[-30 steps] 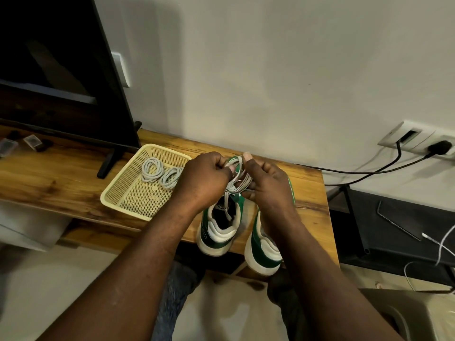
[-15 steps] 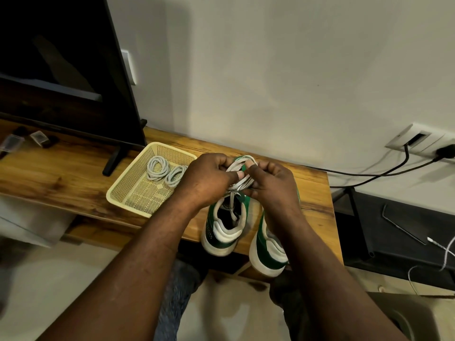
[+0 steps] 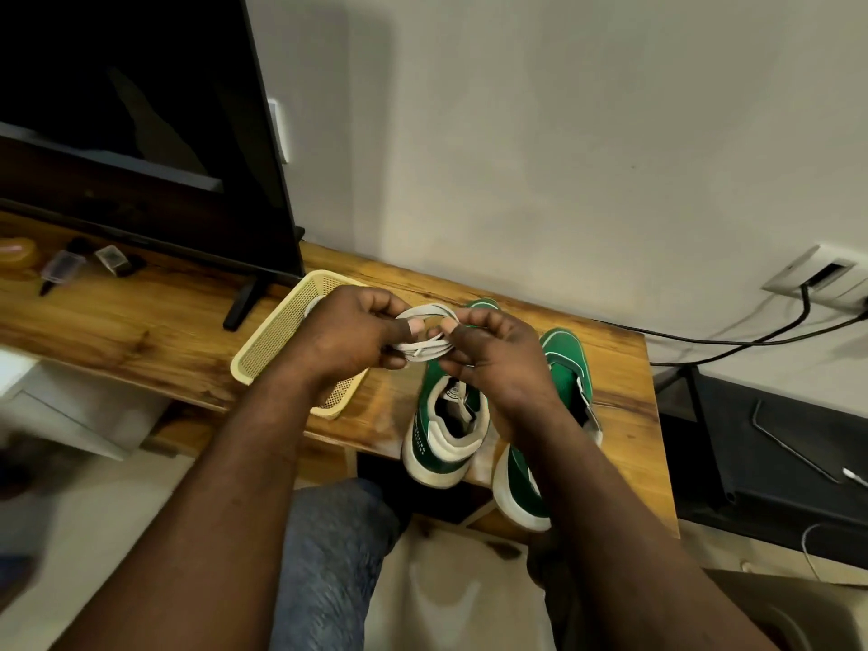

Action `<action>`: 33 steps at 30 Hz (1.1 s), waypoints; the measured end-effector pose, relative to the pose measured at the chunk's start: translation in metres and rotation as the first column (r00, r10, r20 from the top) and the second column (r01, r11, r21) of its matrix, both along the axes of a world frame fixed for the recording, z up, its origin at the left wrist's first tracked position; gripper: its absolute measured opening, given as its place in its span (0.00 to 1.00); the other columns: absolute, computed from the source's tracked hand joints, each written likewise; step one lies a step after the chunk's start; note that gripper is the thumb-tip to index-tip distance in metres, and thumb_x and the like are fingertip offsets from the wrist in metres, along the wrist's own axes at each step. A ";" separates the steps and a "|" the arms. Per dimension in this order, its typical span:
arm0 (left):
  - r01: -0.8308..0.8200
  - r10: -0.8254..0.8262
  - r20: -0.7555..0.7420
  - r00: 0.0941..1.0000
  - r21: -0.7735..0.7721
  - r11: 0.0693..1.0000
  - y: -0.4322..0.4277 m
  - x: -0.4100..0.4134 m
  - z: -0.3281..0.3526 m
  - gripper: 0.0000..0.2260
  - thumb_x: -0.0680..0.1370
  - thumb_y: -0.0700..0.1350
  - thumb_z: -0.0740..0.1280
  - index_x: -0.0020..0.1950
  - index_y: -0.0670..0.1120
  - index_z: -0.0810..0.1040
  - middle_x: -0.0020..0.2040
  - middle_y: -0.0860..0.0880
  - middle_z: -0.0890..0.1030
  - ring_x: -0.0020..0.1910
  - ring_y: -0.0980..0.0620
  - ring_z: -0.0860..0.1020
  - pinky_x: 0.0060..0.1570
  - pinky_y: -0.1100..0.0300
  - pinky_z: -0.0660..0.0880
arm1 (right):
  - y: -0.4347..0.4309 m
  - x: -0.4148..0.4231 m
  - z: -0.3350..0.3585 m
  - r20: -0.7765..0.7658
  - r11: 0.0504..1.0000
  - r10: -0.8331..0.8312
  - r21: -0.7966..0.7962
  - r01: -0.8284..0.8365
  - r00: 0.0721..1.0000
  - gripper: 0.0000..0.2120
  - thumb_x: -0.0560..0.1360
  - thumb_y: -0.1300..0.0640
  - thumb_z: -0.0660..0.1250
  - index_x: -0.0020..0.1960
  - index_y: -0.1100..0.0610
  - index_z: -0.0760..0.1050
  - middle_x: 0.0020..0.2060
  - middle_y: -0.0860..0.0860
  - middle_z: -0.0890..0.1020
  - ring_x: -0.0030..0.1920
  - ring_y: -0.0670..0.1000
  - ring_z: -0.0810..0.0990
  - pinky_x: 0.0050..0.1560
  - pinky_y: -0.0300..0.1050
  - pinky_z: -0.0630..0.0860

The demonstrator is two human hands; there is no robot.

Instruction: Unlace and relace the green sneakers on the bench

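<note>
White coiled lace [image 3: 425, 333] is pinched at its two ends by the left grip [image 3: 350, 340] and the right grip [image 3: 498, 364], its long axis along the table's [image 3: 141, 335] back edge, just above the green sneakers [image 3: 561, 352] near the right front corner, with the basket [image 3: 277, 340] nearer the left grip.

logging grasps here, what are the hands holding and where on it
A coiled white shoelace, held by both: the left hand pinches the coil's left side, the right hand its right side.
</note>
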State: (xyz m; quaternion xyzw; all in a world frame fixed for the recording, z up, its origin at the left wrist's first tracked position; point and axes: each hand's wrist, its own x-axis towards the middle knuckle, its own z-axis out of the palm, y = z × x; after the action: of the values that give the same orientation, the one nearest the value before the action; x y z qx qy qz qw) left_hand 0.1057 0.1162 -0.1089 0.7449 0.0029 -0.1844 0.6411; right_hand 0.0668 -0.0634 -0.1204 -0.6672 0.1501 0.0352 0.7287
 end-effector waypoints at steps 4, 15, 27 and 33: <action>-0.113 0.087 -0.154 0.984 -0.175 0.978 0.034 -0.005 -0.009 0.11 0.78 0.39 0.73 0.58 0.36 0.83 0.48 0.43 0.87 0.43 0.52 0.85 0.38 0.64 0.82 | 0.025 0.006 -0.008 -0.030 0.998 0.028 0.061 -0.026 0.999 0.09 0.80 0.62 0.73 0.58 0.63 0.79 0.52 0.61 0.87 0.47 0.54 0.86 0.45 0.44 0.83; -0.383 0.373 -0.127 0.919 -0.070 0.921 0.065 -0.004 -0.043 0.07 0.79 0.41 0.75 0.53 0.38 0.85 0.47 0.41 0.88 0.39 0.51 0.85 0.36 0.64 0.82 | 0.074 0.026 -0.033 -0.049 0.995 0.070 -0.066 -0.073 0.996 0.03 0.81 0.59 0.72 0.52 0.58 0.81 0.44 0.53 0.88 0.42 0.49 0.86 0.42 0.41 0.80; -0.480 0.414 0.259 0.873 0.606 0.634 0.119 0.018 -0.083 0.09 0.78 0.58 0.74 0.50 0.54 0.86 0.51 0.51 0.84 0.57 0.46 0.78 0.43 0.55 0.70 | 0.156 0.096 -0.077 -0.056 0.811 0.207 -0.548 -0.203 0.977 0.07 0.75 0.52 0.77 0.44 0.50 0.79 0.40 0.48 0.87 0.41 0.51 0.88 0.49 0.55 0.86; -0.384 0.361 0.199 0.911 0.727 0.568 0.115 0.024 -0.088 0.09 0.79 0.57 0.74 0.56 0.56 0.85 0.64 0.49 0.72 0.67 0.43 0.65 0.52 0.53 0.65 | 0.171 0.114 -0.098 -0.135 0.705 0.245 -0.655 -0.272 0.960 0.07 0.76 0.54 0.75 0.41 0.51 0.79 0.40 0.50 0.86 0.44 0.54 0.86 0.52 0.55 0.84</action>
State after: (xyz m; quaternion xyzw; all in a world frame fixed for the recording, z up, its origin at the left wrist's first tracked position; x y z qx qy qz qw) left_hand 0.1293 0.2309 -0.1966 0.9270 0.2269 -0.0167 0.2982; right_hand 0.1810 0.1079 -0.2185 -0.8969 0.0715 0.0933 0.4262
